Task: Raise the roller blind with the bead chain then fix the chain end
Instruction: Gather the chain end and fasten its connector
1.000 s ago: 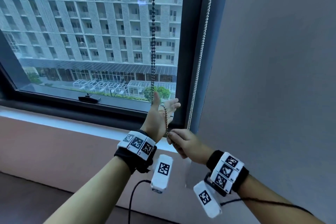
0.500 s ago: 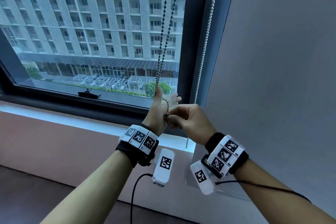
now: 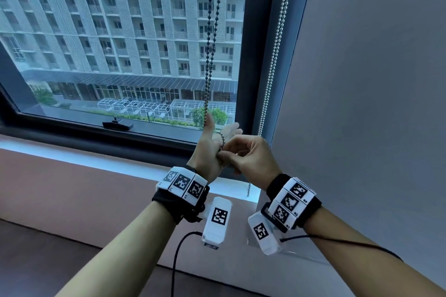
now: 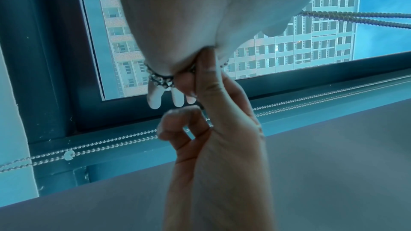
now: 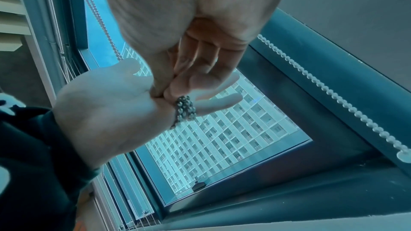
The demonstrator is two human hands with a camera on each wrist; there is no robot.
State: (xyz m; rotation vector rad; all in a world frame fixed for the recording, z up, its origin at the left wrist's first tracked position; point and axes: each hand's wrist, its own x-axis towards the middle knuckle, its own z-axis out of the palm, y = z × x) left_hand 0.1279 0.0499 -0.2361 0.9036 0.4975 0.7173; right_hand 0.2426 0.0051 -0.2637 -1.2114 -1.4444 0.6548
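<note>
The blind looks raised; fixing remains. The left hand [image 3: 212, 149] is spread, chain [image 3: 223, 138] coiled round its fingers; the right hand [image 3: 248, 155] pinches the chain.

Daylight through window [image 3: 135, 38] only; interior dim. Wrist views blue-tinted, near skin blurred; straight edges bow outward.

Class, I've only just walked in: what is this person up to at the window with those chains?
A person stands at a window whose glass is uncovered in the head view. Their left hand, fingers straight, has a metal bead chain looped around it, with two strands running up from the thumb. The right hand pinches that chain against the left palm, apparently winding it up. A second, lighter bead chain hangs untouched along the frame.
</note>
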